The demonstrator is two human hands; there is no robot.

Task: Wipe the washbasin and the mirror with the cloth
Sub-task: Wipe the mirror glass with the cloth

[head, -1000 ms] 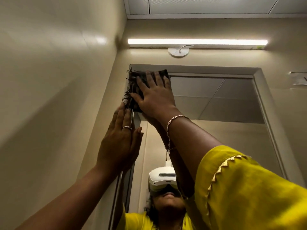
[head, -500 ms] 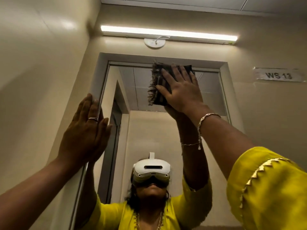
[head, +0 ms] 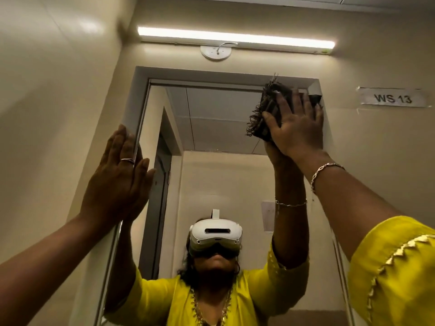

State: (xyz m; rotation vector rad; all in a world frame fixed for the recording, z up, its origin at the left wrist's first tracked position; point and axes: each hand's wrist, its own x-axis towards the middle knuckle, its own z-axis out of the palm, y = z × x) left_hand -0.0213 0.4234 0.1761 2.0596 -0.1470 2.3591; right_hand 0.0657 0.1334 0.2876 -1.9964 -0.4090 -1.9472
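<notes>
The right hand (head: 297, 128) lies flat with fingers spread, pressing the dark frayed cloth (head: 266, 114) against the mirror (head: 223, 118) at its upper right corner; the cloth sticks out left of and above the fingers. The left hand (head: 118, 175) rests open and empty on the mirror's left edge.

Dark frayed cloth (head: 264, 114) flat on mirror (head: 211, 128), top-right corner, prob. folded.
</notes>
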